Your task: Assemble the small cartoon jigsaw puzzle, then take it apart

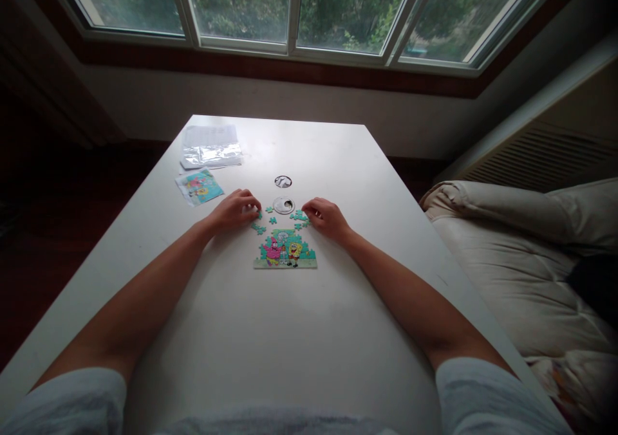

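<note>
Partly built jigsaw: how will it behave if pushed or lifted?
The partly built jigsaw likely slides flat if pushed gently from its straight bottom edge. Lifted by one side, it may sag or split along the piece seams.

Daylight enters only through the window (241, 10), leaving the room's corners dark. A pale sheen brightens the far tabletop (333, 145), the plastic sleeve (212, 155) glares, and edges stretch with wide-angle distortion.
</note>
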Demonstrator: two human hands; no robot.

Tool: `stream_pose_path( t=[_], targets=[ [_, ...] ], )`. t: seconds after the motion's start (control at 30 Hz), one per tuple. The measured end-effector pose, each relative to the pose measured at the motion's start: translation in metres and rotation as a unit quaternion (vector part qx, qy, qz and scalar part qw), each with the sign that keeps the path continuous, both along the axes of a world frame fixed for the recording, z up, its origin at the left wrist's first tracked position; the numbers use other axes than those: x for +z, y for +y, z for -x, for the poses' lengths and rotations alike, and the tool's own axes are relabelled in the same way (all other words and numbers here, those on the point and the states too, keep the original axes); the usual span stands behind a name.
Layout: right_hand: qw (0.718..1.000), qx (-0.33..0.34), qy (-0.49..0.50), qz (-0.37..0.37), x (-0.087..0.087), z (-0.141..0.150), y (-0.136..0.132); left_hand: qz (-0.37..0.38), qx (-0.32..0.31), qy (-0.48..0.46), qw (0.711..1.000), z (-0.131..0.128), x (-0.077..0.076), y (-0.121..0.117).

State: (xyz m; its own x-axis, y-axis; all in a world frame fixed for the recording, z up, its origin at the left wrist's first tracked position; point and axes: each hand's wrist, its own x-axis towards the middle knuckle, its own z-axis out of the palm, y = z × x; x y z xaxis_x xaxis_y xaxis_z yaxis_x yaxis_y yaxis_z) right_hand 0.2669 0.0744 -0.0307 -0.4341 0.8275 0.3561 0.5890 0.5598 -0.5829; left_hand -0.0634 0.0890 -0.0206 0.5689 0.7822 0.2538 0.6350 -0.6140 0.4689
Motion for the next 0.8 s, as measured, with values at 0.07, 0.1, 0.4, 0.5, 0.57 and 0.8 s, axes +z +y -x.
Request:
stream_pose_path(
  t=[0.07,0.1,0.4,0.5,0.57,0.8],
  targets=[
    [1.0,-0.016,0.003,-0.001,0.0,-0.004,0.003,-0.002,0.003,-0.004,1.0,0.0,-0.001,0.0],
    [1.0,-0.024,0.002,-0.002,0.0,-0.006,0.005,0.001,-0.001,-0.003,1.0,0.001,0.0,0.0],
    [0.998,-0.049,-0.044,0.019,-0.001,-0.023,0.018,0.034,-0.04,0.028,0.998,0.005,0.01,-0.002],
    [0.998,-0.017,-0.053,0.042,0.003,-0.027,0.02,0.032,-0.045,0.038,0.998,0.004,0.01,-0.003],
    [0.996,0.021,-0.057,0.069,0.006,-0.031,0.021,0.025,-0.04,0.035,0.998,0.003,0.008,-0.002],
    [0.984,0.089,-0.097,0.121,0.023,-0.042,0.02,-0.021,0.015,0.026,0.999,0.0,-0.003,0.001]
  ],
)
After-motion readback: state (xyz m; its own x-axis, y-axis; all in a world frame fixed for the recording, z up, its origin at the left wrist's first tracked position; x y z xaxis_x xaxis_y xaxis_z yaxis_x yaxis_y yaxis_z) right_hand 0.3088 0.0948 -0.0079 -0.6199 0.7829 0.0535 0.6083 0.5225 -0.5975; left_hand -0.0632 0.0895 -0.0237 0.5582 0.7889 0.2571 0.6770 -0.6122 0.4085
